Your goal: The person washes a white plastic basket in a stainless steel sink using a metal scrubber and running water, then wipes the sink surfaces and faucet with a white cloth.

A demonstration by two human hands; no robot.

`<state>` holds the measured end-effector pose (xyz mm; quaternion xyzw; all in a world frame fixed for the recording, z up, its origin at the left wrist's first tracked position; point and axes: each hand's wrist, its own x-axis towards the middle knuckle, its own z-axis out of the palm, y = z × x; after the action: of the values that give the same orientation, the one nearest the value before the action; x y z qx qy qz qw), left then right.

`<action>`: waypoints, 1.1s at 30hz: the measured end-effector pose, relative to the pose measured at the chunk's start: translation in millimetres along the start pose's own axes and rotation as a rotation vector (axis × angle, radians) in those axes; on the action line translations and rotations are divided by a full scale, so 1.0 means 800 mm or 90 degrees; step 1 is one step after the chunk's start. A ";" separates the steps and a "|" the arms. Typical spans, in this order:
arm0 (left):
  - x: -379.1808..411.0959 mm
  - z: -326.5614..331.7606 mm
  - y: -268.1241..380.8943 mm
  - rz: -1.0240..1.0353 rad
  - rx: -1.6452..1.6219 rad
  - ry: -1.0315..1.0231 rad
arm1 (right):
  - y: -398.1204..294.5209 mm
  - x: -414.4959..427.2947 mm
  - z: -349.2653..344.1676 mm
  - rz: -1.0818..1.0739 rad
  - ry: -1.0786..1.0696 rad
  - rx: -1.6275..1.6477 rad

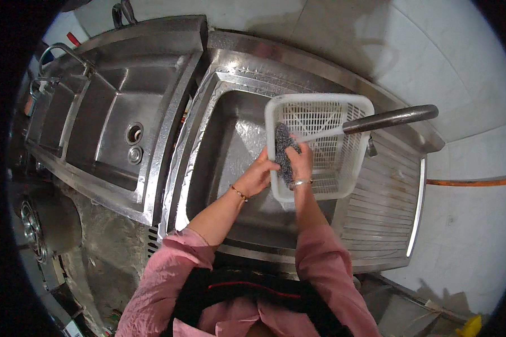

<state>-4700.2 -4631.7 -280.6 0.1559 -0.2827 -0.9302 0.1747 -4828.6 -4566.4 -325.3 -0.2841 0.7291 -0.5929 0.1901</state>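
A white plastic basket [358,168] with slotted sides is tilted over the right part of a stainless steel sink basin [232,168]. My left hand [259,170] grips the basket's near left rim. Inside the basket my right hand [299,162] presses a grey steel wool scourer [283,151] against the left wall. Water runs from a faucet with a dark, worn sleeve [390,119] that reaches in from the right, over the basket. The fingertips of both hands are partly hidden by the scourer and the rim.
A ribbed steel drainboard [379,202] adjoins the basin on the right. To the left stands another steel sink unit [126,101] with a curved faucet [65,48] and a round drain strainer [135,155]. An orange hose [472,182] runs along the wall at the right.
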 end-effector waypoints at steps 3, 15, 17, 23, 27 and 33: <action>-0.003 0.004 0.048 -0.108 -0.166 0.002 | -0.029 -0.013 -0.006 0.048 -0.139 -0.018; -0.013 0.005 -0.020 -0.044 0.052 0.148 | -0.063 -0.005 0.027 0.083 0.010 0.112; -0.015 0.005 0.014 -0.020 -0.010 0.162 | -0.075 -0.019 0.025 0.102 -0.092 0.001; -0.018 0.014 0.070 0.126 0.115 0.128 | -0.028 -0.080 -0.009 -0.138 -0.241 -0.294; -0.026 0.002 0.037 0.046 0.054 0.079 | -0.089 -0.028 0.006 -0.069 0.000 -0.031; -0.047 -0.008 0.008 0.021 -0.079 0.062 | -0.078 -0.010 0.041 0.077 -0.118 0.029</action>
<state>-4663.0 -4624.2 -274.7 0.1852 -0.2178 -0.9342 0.2133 -4790.5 -4594.7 -272.4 -0.2887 0.7104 -0.5683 0.2983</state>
